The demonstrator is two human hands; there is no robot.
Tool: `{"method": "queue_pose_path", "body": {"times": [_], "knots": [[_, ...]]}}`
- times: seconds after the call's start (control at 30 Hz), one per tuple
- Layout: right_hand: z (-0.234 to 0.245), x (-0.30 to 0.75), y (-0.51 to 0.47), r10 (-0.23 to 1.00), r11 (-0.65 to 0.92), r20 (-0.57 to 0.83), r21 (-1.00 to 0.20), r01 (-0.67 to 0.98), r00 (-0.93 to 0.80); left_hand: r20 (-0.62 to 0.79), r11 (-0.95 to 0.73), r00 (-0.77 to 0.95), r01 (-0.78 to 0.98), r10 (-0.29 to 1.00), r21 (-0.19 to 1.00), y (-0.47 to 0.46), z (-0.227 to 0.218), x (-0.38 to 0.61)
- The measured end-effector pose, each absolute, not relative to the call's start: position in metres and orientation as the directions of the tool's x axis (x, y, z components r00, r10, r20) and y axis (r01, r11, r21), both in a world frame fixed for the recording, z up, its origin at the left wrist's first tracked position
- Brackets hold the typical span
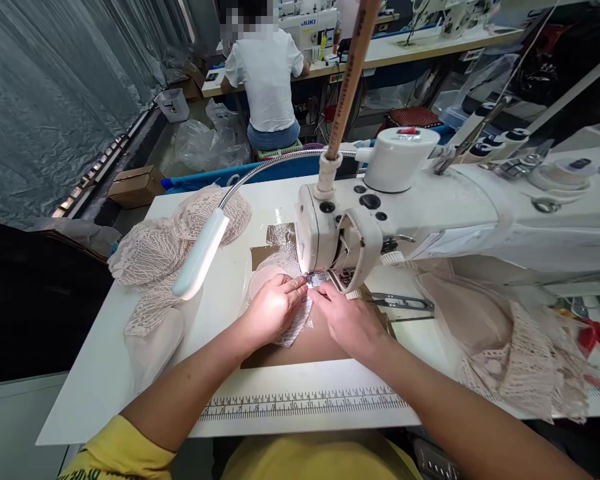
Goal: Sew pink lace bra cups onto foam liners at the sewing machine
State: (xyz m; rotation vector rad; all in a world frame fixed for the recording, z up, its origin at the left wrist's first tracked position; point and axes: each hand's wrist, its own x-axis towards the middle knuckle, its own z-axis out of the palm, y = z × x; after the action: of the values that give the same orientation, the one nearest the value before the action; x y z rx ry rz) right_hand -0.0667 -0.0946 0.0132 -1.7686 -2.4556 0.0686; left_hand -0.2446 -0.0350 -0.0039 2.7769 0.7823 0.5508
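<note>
Touching lace piece (296,328): left hand (273,310), right hand (350,321); cardboard box (137,187), contents hidden.

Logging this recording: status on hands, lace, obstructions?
Left hand on lace piece; right hand by presser foot. Lace piece partly covered by left hand. Lamp left, clear of both hands.

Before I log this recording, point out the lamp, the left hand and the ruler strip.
Lamp (201,255): head camera view, middle of its pale bar.
Left hand (274,308): head camera view, back of the hand.
Ruler strip (303,403): head camera view, on its marked scale.
</note>
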Motion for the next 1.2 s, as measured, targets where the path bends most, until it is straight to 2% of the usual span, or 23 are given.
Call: {"method": "queue_pose_path", "body": {"times": [0.27, 0.47, 0.6, 0.73, 0.9, 1.07, 1.2], "knots": [[0.01, -0.069, -0.096, 0.949, 0.315, 0.054, -0.072, 0.947, -0.311, 0.336, -0.85, 0.785, 0.441, 0.521, 0.289, -0.027, -0.008, -0.248], [0.005, -0.068, -0.097, 0.949, 0.314, 0.051, -0.048, 0.948, -0.312, 0.344, -0.825, 0.753, 0.472, 0.561, 0.311, -0.023, -0.014, -0.248], [0.0, -0.066, -0.097, 0.948, 0.317, 0.058, -0.072, 0.946, -0.313, 0.285, -0.779, 0.727, 0.557, 0.625, 0.286, -0.026, -0.013, -0.249], [-0.007, -0.066, -0.097, 0.94, 0.328, 0.132, -0.085, 0.941, -0.316, 0.246, -0.75, 0.709, 0.629, 0.661, 0.206, -0.031, -0.01, -0.251], [-0.015, -0.065, -0.097, 0.922, 0.332, 0.226, -0.046, 0.942, -0.314, 0.181, -0.678, 0.654, 0.723, 0.734, 0.134, -0.036, -0.004, -0.249], [-0.021, -0.06, -0.096, 0.862, 0.395, 0.357, -0.032, 0.918, -0.359, 0.068, -0.544, 0.54, 0.822, 0.839, 0.167, -0.062, 0.027, -0.274], [-0.024, -0.058, -0.094, 0.825, 0.453, 0.401, -0.05, 0.89, -0.398, 0.089, -0.446, 0.437, 0.88, 0.895, 0.166, -0.113, 0.045, -0.34]]}}
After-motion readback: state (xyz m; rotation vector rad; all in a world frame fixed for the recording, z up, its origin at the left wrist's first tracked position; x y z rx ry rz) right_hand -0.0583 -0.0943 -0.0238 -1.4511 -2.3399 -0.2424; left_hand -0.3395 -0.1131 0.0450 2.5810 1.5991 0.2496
